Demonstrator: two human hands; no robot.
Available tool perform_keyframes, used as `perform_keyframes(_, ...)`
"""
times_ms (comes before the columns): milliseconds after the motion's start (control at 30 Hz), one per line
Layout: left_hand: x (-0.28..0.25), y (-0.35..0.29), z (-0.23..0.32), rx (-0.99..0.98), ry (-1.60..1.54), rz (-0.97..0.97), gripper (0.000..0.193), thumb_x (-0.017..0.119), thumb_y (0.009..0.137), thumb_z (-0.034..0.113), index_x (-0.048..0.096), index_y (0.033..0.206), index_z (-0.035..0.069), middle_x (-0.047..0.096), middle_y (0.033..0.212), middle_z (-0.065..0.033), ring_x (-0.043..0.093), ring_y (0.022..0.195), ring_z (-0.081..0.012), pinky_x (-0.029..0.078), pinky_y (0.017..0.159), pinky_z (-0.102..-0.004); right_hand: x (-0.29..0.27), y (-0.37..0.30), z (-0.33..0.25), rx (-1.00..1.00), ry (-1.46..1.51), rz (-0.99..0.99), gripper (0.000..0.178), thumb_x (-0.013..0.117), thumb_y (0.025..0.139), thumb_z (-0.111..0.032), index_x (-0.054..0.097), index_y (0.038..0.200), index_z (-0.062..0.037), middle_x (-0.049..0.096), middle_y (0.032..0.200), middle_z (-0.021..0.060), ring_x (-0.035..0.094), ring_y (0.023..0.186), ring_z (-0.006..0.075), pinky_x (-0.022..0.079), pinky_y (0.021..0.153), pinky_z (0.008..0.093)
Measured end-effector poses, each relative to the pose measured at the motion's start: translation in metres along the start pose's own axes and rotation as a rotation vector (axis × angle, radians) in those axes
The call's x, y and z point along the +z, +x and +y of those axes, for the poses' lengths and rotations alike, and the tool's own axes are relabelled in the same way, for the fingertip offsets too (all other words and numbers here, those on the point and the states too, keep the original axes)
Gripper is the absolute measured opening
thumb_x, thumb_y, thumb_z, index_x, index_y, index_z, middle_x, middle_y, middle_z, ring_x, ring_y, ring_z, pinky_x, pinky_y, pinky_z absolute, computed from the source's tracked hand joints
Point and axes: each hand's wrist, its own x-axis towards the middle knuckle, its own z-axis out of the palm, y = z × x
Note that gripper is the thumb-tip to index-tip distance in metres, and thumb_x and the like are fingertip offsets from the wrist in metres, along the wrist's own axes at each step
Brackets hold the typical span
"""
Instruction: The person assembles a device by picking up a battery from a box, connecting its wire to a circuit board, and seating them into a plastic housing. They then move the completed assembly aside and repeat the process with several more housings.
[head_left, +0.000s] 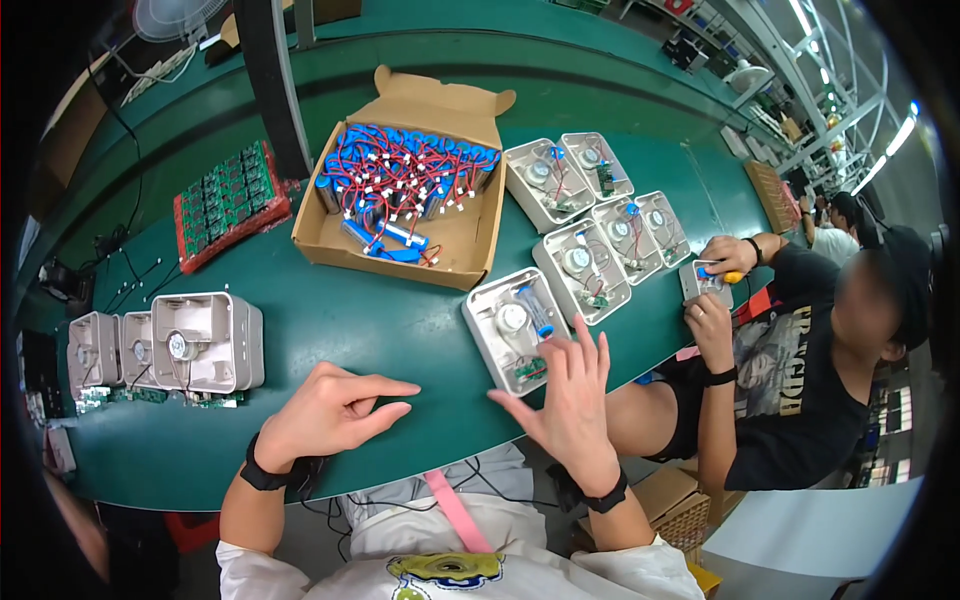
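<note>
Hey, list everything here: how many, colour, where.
Open housing: one, pale grey, centre front
Further housings: five showing, pale grey, behind it, rightward
Left housings: three or more, pale grey, far left
Loose boards: several, green, below those
Carton: one, brown, back centre
Battery cells: many, blue with red wires, in carton
Board stack: one, green, red-wrapped, left of carton
Table: one, green, beneath all these
Fan: one, pale, top left
Co-worker: one, black clothes, right, holding another housing
Distant background: too small to itemise
Wristbands: two, black, your wrists
Left hand: one, bare, above table
Right hand: one, bare, at open housing's edge
</note>
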Motion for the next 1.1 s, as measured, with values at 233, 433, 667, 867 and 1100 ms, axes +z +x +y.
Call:
perform_keyframes(233,0.017,-0.002,-0.004,0.135,0.166,0.211,0.019,0.078,0.094,0.010,0.081,0.112,0.007,0.060,0.061,-0.0054,0.055,0.047,-0.0191,0.046,0.049,-0.0348,0.004,0.016,0.028,-0.025,-0.104,0.120,0.065,0.092,0.077,-0.023,0.059,0.128,-0.0003,0.063,0.129,0.0207,0.046,0.143,0.0494,0.033,0.119,0.0629)
perform_keyframes(433,-0.005,-0.049,0.060,0.180,0.540,0.446,0.010,0.080,0.087,0.004,0.077,0.096,0.004,0.068,0.076,-0.0070,0.065,0.063,-0.0249,0.054,0.058,-0.0380,0.030,0.019,0.079,0.007,-0.094,0.141,0.060,0.090,0.080,-0.019,0.059,0.129,-0.0012,0.064,0.133,0.0215,0.048,0.142,0.0475,0.036,0.119,0.0558)
perform_keyframes(667,-0.155,-0.182,0.013,-0.331,0.696,1.270,0.020,0.073,0.095,0.005,0.076,0.114,0.002,0.069,0.113,-0.0113,0.068,0.106,-0.0256,0.054,0.090,-0.0356,-0.008,0.024,0.049,0.035,-0.016,0.287,0.072,0.088,0.082,-0.012,0.054,0.145,0.0001,0.055,0.148,0.0233,0.047,0.145,0.0449,0.038,0.120,0.0516)
perform_keyframes(867,-0.294,-0.320,-0.074,-0.599,1.211,1.417,0.051,0.079,0.095,0.037,0.070,0.135,0.006,0.065,0.130,-0.0193,0.061,0.126,-0.0348,0.047,0.111,-0.0437,-0.041,0.066,-0.091,-0.505,0.482,-0.378,0.098,0.094,0.077,-0.018,0.041,0.159,-0.0060,0.039,0.162,0.0271,0.045,0.146,0.0490,0.041,0.120,0.0531)
perform_keyframes(1100,-0.355,-0.370,-0.125,-1.038,0.460,1.264,0.107,0.080,0.081,0.072,0.050,0.159,0.006,0.054,0.156,-0.0264,0.048,0.148,-0.0382,0.037,0.123,-0.0431,0.029,0.145,-0.180,-0.726,0.534,-0.238,0.116,0.098,0.073,-0.027,0.031,0.166,-0.0168,0.026,0.168,0.0294,0.042,0.148,0.0507,0.043,0.120,0.0545)
